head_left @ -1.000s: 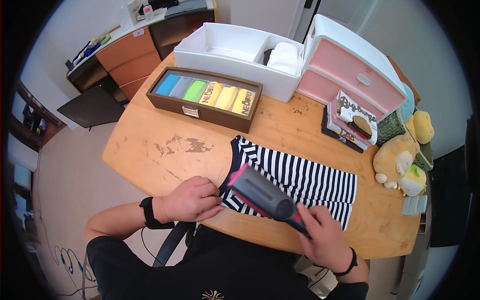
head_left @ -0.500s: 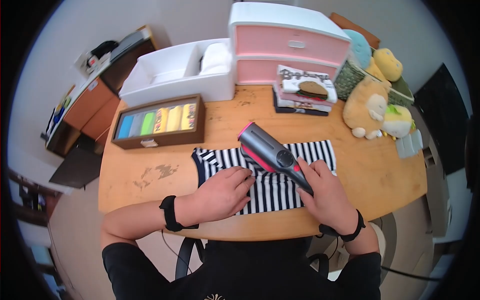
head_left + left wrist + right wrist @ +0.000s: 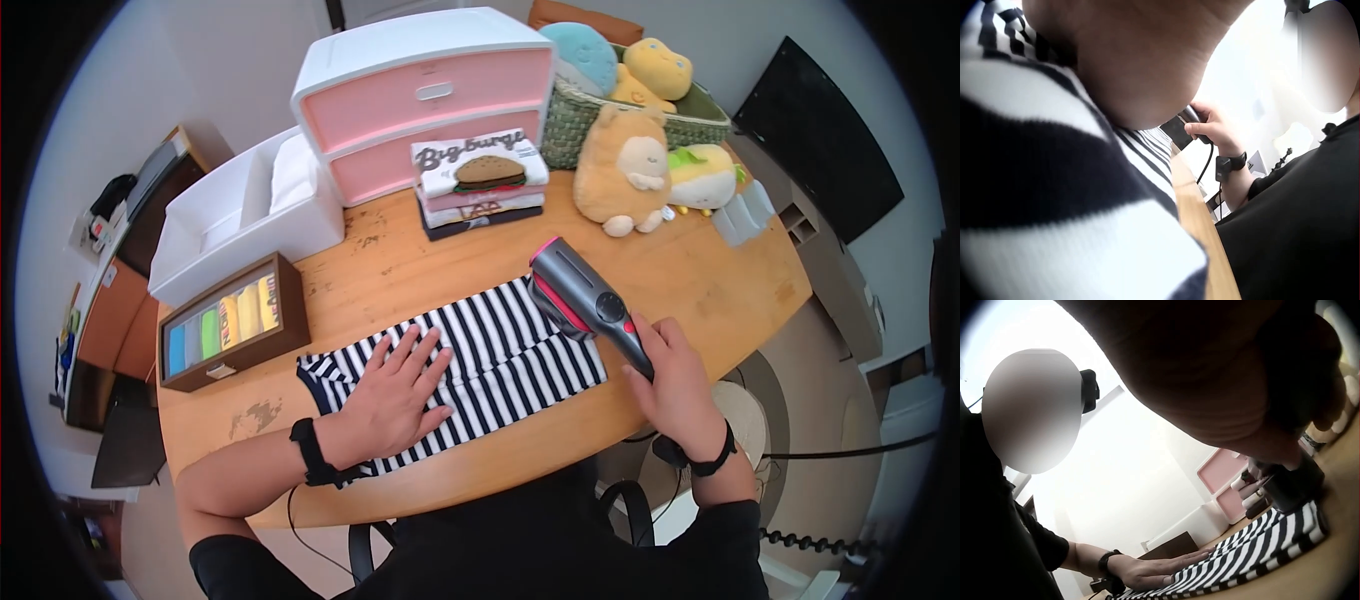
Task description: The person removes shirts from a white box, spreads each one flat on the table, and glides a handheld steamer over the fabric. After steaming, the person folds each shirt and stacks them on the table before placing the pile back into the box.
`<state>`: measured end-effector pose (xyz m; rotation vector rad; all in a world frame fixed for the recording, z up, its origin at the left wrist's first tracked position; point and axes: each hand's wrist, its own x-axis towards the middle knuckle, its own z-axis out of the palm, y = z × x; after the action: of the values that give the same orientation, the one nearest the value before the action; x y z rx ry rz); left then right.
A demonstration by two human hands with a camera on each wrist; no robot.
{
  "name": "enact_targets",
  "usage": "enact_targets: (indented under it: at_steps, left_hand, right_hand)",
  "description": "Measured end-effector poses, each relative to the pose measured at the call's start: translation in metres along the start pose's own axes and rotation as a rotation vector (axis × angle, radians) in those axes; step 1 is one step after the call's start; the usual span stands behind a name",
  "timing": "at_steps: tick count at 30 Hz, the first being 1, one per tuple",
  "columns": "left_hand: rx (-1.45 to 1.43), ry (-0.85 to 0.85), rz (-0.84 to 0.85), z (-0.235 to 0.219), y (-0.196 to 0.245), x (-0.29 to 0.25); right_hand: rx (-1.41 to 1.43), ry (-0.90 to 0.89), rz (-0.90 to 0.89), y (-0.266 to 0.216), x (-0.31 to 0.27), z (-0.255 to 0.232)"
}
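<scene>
A black-and-white striped garment [image 3: 490, 350] lies folded on the wooden table, its dark neckband at the left end. Flat on the cloth, with fingers spread, rests my left hand [image 3: 392, 400]. My right hand [image 3: 675, 385] grips the handle of a grey and pink handheld device [image 3: 590, 295], whose head is over the right end of the garment. In the right wrist view the dark device head [image 3: 1297, 487] is at the striped cloth [image 3: 1254, 550]; whether it touches cannot be told. The left wrist view shows the cloth [image 3: 1054, 187] close up beneath the left hand [image 3: 1141, 56].
Behind the garment stand a stack of folded shirts [image 3: 480, 185], a pink drawer unit [image 3: 430, 90] and a white divided bin [image 3: 240, 215]. A brown box of rolled cloths [image 3: 292, 300] is at the left. Plush toys [image 3: 620, 170] and a green basket [image 3: 570, 125] stand at the back right.
My left hand has gone from the neckband end onto the middle of the cloth and its fingers have spread. The device has moved to the garment's right end. The head view has turned rightward.
</scene>
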<state>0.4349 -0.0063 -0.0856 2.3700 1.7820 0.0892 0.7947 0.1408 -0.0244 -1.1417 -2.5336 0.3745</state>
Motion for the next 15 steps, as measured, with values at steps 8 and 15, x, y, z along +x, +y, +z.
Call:
enact_targets:
  at_steps: [8, 15]
  left_hand:
    - [-0.045, -0.017, -0.007, -0.016, 0.002, 0.009]
    - [-0.174, 0.251, 0.063, -0.025, -0.009, 0.095]
  right_hand:
    - [0.742, 0.155, 0.324, 0.094, -0.024, 0.008]
    - [0.878, 0.096, 0.438, 0.180, -0.031, -0.003]
